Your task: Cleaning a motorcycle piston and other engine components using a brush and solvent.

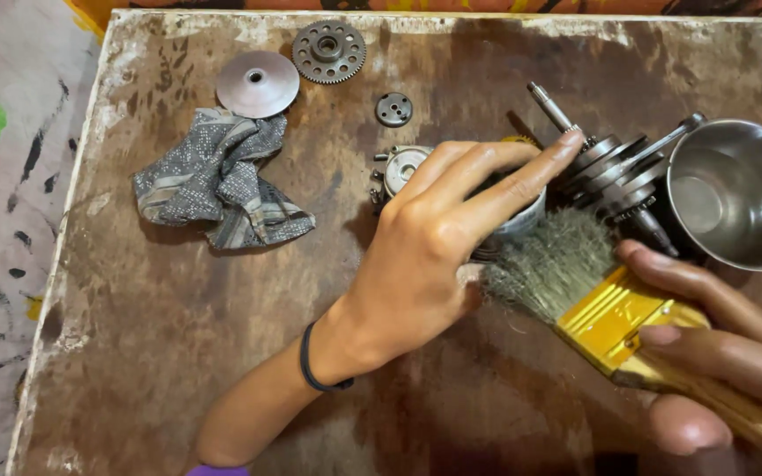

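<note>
My left hand [438, 242] reaches across the worn brown board [222, 335] and grips a round metal engine part [407, 166], most of it hidden under my fingers. My fingertips touch a crankshaft [615, 167] with a long shaft. My right hand [716, 353] holds a yellow-handled paintbrush [601, 304]; its grey bristles lie against the part by my left thumb.
A steel cup [738, 194] stands at the right edge behind the crankshaft. A crumpled grey patterned rag [222, 181] lies left of centre. At the back are a smooth metal disc [257, 84], a toothed gear [329, 51] and a small round holed piece [393, 109].
</note>
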